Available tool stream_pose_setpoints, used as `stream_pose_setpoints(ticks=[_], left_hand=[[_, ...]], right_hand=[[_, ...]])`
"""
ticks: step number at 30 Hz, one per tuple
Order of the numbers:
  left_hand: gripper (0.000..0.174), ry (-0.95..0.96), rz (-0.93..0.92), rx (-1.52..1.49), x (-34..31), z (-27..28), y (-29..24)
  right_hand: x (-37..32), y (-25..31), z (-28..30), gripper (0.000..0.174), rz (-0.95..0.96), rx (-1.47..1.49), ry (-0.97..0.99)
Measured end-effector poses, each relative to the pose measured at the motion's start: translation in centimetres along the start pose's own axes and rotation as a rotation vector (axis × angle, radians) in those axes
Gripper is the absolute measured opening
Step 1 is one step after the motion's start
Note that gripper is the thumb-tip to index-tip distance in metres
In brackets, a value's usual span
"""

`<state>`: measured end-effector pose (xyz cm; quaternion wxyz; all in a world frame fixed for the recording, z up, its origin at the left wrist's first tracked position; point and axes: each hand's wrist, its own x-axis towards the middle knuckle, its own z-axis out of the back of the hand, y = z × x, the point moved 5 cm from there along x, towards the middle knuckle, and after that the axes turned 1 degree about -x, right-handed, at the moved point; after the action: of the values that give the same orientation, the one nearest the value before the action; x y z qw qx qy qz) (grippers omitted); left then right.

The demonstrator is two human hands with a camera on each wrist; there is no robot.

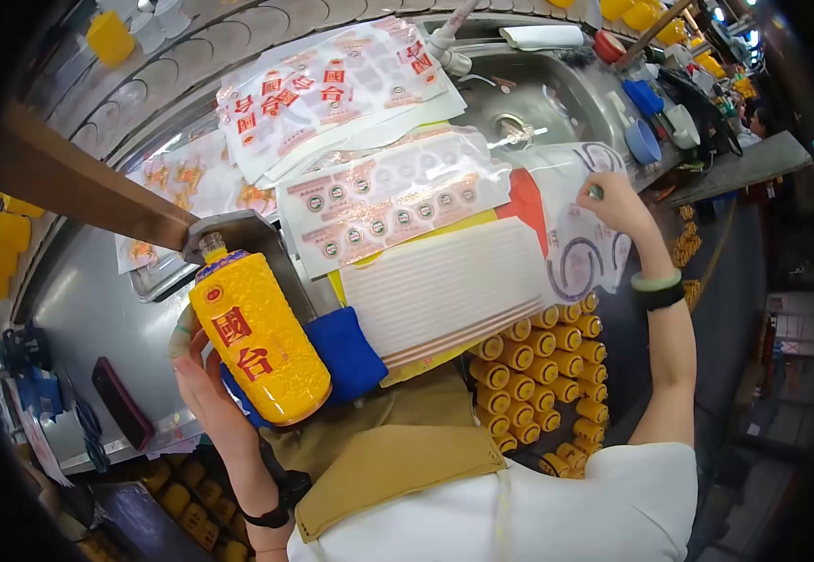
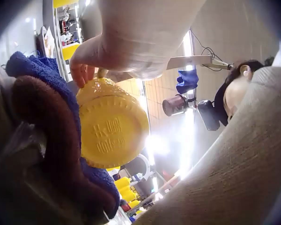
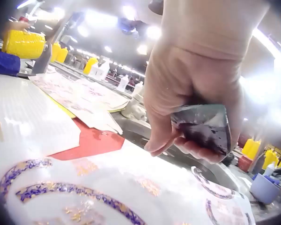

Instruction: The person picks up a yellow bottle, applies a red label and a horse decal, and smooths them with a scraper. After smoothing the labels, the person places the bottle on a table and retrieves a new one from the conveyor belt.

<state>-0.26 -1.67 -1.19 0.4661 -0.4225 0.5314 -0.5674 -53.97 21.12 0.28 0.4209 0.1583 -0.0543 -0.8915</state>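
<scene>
My left hand (image 1: 203,384) grips a yellow bottle (image 1: 262,337) with red characters and a clear-topped neck, its fingers passing behind it. The bottle tilts, neck away from me, over a blue cloth (image 1: 346,351); in the left wrist view its embossed base (image 2: 113,133) faces the camera. Over a clear sheet of purple and gold curved decals (image 1: 590,248), my right hand (image 1: 618,204) pinches a small flat piece with a greenish edge and dark smears (image 3: 203,129). In the right wrist view that piece sits between thumb and fingers, above the sheet.
White ribbed padding (image 1: 454,290) lies before me, with sticker sheets (image 1: 384,201) beyond it. A metal sink (image 1: 557,98) lies at the back right. A brown post (image 1: 98,173) stands left of the bottle. Several yellow bottles (image 1: 543,365) are packed below the table edge. A phone (image 1: 121,403) lies left.
</scene>
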Motion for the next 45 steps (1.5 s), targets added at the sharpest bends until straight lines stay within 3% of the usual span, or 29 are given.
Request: stream_pose_setpoints(ticks=[2,4,6,9,14,16,21,23,27,33,35,36,38,39,41,42,44,45], left_hand=[[0.064,0.018,-0.012,0.025,0.1,0.0,-0.2],[0.064,0.038,-0.021,0.049,0.2,0.2,-0.1],[0.065,0.035,0.006,0.025,0.2,0.5,0.2],[0.067,0.045,0.000,0.023,0.0,0.6,0.2],[0.067,0.066,-0.044,0.042,-1.2,0.3,0.2],[0.065,0.073,-0.070,0.088,-1.5,0.3,0.0],[0.063,0.096,-0.071,0.093,-1.6,1.1,-0.1],[0.062,0.098,-0.069,0.083,-1.8,0.9,-0.4],[0.062,0.112,-0.098,0.068,-1.9,0.6,-0.6],[0.061,0.117,-0.090,0.065,-1.7,0.5,-0.8],[0.061,0.122,-0.104,0.064,-1.7,0.7,-0.7],[0.061,0.111,-0.103,0.065,-1.8,0.7,-0.7],[0.061,0.103,-0.093,0.083,-2.0,0.9,-0.6],[0.061,0.093,-0.091,0.088,-2.1,1.0,-0.7],[0.060,0.118,-0.100,0.074,-2.1,1.0,-0.9],[0.060,0.106,-0.098,0.079,-2.1,1.0,-0.8],[0.059,0.102,-0.098,0.083,-2.3,0.8,-0.5],[0.058,0.090,-0.080,0.099,-2.3,0.7,-0.9]], right_hand=[[-1.5,-0.4,-0.6,0.017,-0.079,0.040,-0.011],[-2.8,0.3,-0.6,0.018,-0.003,-0.035,-0.194],[-3.9,0.9,-1.7,0.020,0.012,-0.113,-0.249],[-6.1,1.1,-4.0,0.021,-0.091,-0.146,-0.366],[-7.3,5.2,-5.5,0.024,0.039,-0.072,-0.372],[-6.1,7.3,-5.3,0.028,0.059,0.113,-0.316],[-3.2,12.4,-5.8,0.040,0.300,0.127,-0.341],[-2.8,14.6,-5.9,0.049,0.435,-0.037,-0.283],[-1.3,13.6,-6.4,0.052,0.461,-0.163,-0.339],[3.2,11.4,-4.8,0.044,0.509,-0.062,-0.211],[7.3,9.3,-3.8,0.029,0.422,0.224,-0.292],[9.1,9.0,-3.4,0.029,0.432,0.224,-0.289],[13.0,5.8,-4.5,0.014,-0.129,0.754,-0.037],[14.2,5.2,-4.6,0.014,-0.121,0.754,-0.027],[16.1,4.1,-6.3,0.014,-0.199,0.588,0.231],[16.9,3.8,-7.0,0.014,-0.190,0.587,0.240],[17.6,2.6,-9.2,0.012,-0.372,0.866,0.198],[18.0,2.2,-9.8,0.014,-0.380,0.830,0.216]])
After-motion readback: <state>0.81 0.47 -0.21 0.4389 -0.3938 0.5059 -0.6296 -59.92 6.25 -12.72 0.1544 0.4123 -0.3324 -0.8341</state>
